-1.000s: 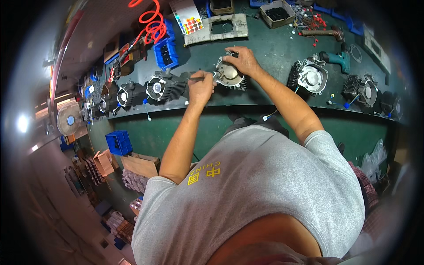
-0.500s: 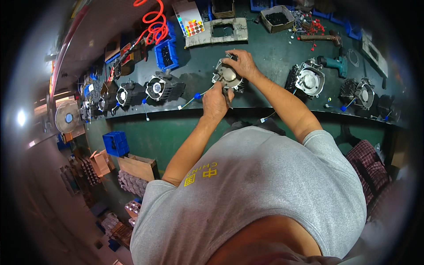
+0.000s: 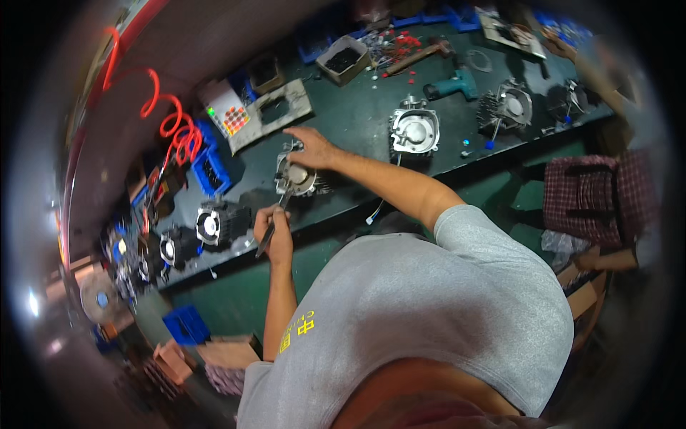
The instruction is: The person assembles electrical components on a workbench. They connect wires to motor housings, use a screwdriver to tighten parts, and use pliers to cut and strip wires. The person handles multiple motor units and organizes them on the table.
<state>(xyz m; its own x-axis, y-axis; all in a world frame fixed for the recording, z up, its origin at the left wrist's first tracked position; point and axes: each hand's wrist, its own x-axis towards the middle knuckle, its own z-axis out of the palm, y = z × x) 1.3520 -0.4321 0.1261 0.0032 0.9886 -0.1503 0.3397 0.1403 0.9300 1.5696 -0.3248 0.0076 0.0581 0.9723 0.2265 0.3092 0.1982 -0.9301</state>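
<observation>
In my left hand (image 3: 276, 229) is a slim grey metal hand tool (image 3: 266, 239), possibly pliers, its far end against the lower edge of a finned metal housing (image 3: 303, 176). This housing has a round silver face and stands on the green bench. My right hand (image 3: 312, 149) grips its upper edge, thumb on the near side and index finger stretched out beyond it. The other fingertips are hidden. To the right stands a similar housing (image 3: 416, 133) with an open round face and a wire hanging over the bench edge. Another finned housing (image 3: 209, 226) stands to the left.
Beyond my hands lie a pale rectangular frame (image 3: 295, 101), a sticker sheet (image 3: 230, 121) and a blue bin (image 3: 212, 174). A red coiled hose (image 3: 169, 116) hangs at left. Farther right are a hammer (image 3: 414, 60), a teal power drill (image 3: 451, 86) and a co-worker's arm (image 3: 599, 84).
The view has turned and shifted, so the bench now slants. My left hand has drawn back toward me, showing more of the tool. The right hand stays at the housing's upper edge.
</observation>
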